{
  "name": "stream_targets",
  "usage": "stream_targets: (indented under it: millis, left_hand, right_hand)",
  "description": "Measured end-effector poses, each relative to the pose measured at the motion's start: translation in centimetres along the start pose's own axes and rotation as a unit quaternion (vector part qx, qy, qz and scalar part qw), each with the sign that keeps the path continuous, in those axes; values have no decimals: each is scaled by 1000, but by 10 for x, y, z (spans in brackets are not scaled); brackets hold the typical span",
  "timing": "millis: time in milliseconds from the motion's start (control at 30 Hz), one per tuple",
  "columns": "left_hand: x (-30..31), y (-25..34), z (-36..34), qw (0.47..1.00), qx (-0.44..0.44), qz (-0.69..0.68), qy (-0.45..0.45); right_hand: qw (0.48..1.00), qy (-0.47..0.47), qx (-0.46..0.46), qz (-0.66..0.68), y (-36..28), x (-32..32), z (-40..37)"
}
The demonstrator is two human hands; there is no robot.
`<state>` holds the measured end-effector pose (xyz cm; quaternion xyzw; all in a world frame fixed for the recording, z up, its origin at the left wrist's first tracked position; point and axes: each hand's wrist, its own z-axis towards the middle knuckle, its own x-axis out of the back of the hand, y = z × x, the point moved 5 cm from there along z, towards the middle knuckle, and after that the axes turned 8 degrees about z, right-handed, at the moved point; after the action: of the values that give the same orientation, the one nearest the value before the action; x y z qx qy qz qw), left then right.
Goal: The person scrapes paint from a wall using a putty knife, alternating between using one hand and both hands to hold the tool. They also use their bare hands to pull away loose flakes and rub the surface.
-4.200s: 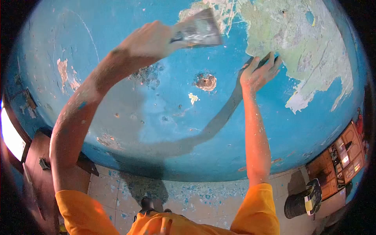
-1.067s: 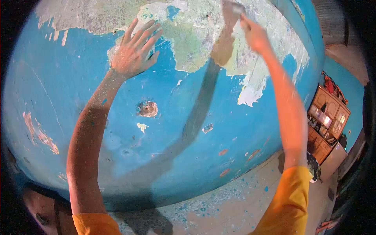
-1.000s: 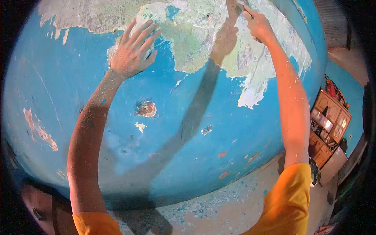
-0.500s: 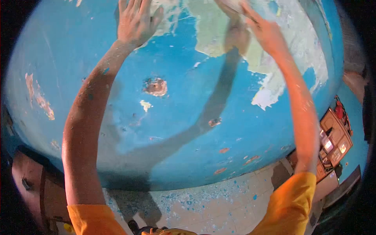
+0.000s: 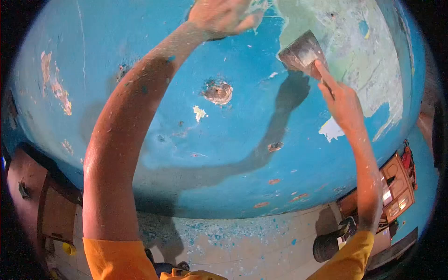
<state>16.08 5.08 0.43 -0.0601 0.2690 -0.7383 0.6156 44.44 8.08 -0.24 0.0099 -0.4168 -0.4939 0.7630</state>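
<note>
My right hand (image 5: 344, 103) grips a wide paint scraper (image 5: 298, 52), with a finger stretched along its blade. The blade lies over the wall at the border between blue paint and a pale greenish bared patch (image 5: 368, 60). High on the blue wall (image 5: 224, 149), my left hand (image 5: 221, 16) is spread, its upper part cut off by the top of the view. Between my arms, a rough hole (image 5: 218, 92) shows in the wall, with a small whitish chip mark (image 5: 199, 113) below it. The shadow of my right arm falls across the paint.
Blue paint flakes (image 5: 224, 231) litter the tiled floor (image 5: 261, 256) at the wall's foot. A wooden cabinet (image 5: 396, 186) stands at the right, near a dark round container (image 5: 325, 247). Brown wooden furniture (image 5: 28, 186) is at the left, with a yellow object (image 5: 68, 248) beside it.
My right hand has come down with the scraper, whose blade now shows plainly. My left hand has shifted right and up along the wall. The view has turned slightly.
</note>
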Motion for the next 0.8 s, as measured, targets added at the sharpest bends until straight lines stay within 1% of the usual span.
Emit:
stream_targets:
  millis: [33,100,167,200,300,367,400,467,500,533,567,600,633,667,700,733,800]
  left_hand:
    - [-3,9,1,999,-29,-36,-22]
    - [-4,4,-1,999,-29,-31,-17]
    - [-10,10,4,999,-31,-36,-9]
    - [-9,12,4,999,-28,-41,-14]
    - [-8,12,1,998,-40,-42,-31]
    - [-5,5,1,998,-37,-43,-29]
    - [-5,6,3,998,-49,-39,-32]
    - [-8,16,2,997,-60,-45,-33]
    - [-7,12,2,997,-49,-55,-21]
    - [-5,5,0,998,-32,-61,-12]
    - [-3,-1,2,998,-37,-54,-13]
    - [-1,-9,2,998,-17,-60,4]
    - [1,-12,-5,997,13,-70,19]
    - [2,-14,-8,995,37,-84,38]
    - [0,-16,-9,995,39,-84,39]
    - [-1,-14,-10,994,27,-98,51]
    - [-4,-14,-9,991,10,-116,69]
  right_hand:
    - [1000,-4,-15,-15,-6,2,-5]
    - [998,-19,-39,-42,-10,6,-10]
    - [1000,-10,-6,-5,-9,12,-11]
    - [1000,-18,-7,-5,-2,15,-18]
    - [1000,1,27,9,6,3,-30]
    - [994,-61,-83,-33,15,-16,-51]
    - [994,-61,-87,-31,4,-22,-43]
    - [995,60,-34,78,-29,-27,-18]
    - [994,70,-38,75,-38,-28,3]
    - [995,75,-16,64,-53,-26,28]
    - [995,81,5,57,-65,-22,45]
    - [994,52,-27,97,-67,-12,39]
    - [993,43,-22,103,-63,-15,21]
    - [992,40,-47,114,-52,-18,-1]
    - [990,39,-70,120,-51,-19,-10]
    - [991,35,-66,114,-56,-24,-11]
    - [986,37,-126,103,-70,-27,-8]
